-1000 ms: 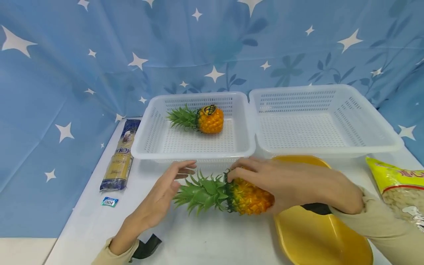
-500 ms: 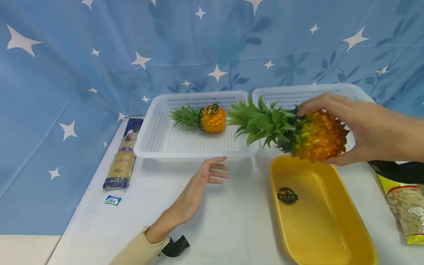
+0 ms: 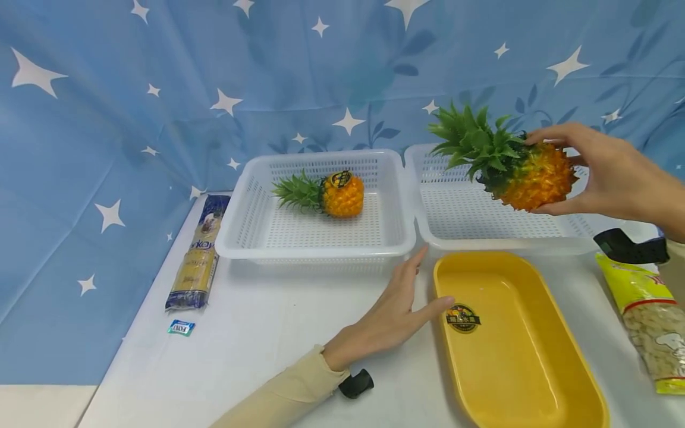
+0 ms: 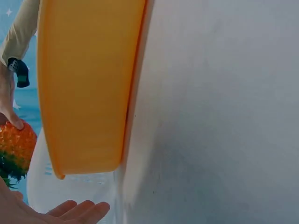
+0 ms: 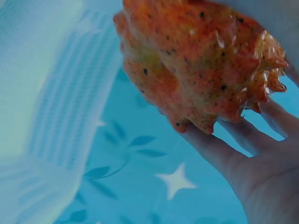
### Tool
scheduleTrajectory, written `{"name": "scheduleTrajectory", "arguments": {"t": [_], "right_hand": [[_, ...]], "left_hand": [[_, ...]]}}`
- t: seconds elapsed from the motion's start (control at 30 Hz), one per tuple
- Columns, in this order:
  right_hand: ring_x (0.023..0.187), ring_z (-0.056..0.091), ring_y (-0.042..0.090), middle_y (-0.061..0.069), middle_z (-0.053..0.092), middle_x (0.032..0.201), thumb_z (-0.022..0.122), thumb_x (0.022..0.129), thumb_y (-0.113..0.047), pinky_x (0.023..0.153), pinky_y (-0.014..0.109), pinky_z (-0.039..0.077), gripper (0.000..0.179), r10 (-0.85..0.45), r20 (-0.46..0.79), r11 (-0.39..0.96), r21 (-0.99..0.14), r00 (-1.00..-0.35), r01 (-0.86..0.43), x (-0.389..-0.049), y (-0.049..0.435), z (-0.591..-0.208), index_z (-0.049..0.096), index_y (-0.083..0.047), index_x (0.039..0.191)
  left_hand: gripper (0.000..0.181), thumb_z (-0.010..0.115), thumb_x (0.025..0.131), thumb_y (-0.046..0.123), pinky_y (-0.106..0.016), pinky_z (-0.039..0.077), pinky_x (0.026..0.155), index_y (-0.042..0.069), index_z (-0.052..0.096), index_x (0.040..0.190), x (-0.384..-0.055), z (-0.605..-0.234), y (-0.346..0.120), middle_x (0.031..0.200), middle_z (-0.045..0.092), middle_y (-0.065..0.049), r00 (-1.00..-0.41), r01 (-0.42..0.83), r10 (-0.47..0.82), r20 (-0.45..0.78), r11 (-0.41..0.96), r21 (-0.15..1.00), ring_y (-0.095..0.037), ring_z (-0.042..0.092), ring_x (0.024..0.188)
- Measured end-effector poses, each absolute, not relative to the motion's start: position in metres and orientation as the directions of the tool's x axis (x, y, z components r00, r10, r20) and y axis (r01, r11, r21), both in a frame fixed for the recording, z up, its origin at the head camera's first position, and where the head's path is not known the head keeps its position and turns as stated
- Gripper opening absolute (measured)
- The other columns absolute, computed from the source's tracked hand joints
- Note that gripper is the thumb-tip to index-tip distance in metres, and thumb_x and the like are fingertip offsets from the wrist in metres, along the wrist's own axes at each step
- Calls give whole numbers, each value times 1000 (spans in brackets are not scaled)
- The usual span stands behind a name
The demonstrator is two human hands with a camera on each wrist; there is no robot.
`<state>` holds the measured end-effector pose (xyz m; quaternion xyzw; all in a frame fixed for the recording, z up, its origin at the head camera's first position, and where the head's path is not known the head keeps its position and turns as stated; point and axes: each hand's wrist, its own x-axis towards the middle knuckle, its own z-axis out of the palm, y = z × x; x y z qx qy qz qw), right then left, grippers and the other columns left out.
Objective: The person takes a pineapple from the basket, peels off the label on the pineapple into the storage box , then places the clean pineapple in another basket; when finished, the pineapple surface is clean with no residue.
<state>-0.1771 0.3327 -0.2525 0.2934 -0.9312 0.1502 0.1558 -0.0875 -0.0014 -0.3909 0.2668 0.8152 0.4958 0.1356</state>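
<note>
My right hand grips a pineapple by its orange body, with the leafy crown pointing left. It is held up over the right white basket. In the right wrist view the spiky fruit fills the upper part, with fingers curled around its far side. My left hand has its fingers extended beside the yellow tub, thumb at the tub's left rim near a round dark sticker. Another pineapple lies on its side in the left white basket.
A pack of pasta lies at the left of the table, with a small blue-green packet below it. A yellow-topped bag lies at the right. A blue star-patterned curtain hangs behind the baskets.
My right hand has lifted the pineapple from the table and carried it up and right over the right basket. My left hand has moved right to the tub's edge.
</note>
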Motion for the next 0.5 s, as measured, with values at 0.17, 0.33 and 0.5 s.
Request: {"name": "scheduleTrajectory", "arguments": {"t": [0.17,0.33,0.5], "right_hand": [[108,54,43,25,53,133,103,45,8,78,-4,27,115,-484,348,798,-201,-803,-568,-191,347,-267,49,0,146],[103,55,36,23,55,131,104,43,6,70,3,38,112,-514,304,790,-195,-802,-581,-202,358,-281,53,-1,143],[103,59,41,23,54,134,104,45,6,66,44,61,109,-525,226,797,-209,-821,-567,-209,359,-294,54,-3,142]], "left_hand": [[90,55,100,64,-60,28,123,46,-5,165,-99,-397,15,174,4,3,-840,327,537,84,376,867,-25,12,160],[91,58,103,55,-52,28,125,36,-3,168,-108,-398,26,175,7,4,-856,346,502,124,377,859,-20,17,159],[87,55,104,58,-52,28,125,32,2,168,-115,-394,35,174,15,2,-887,285,450,98,368,885,-23,23,157]]}}
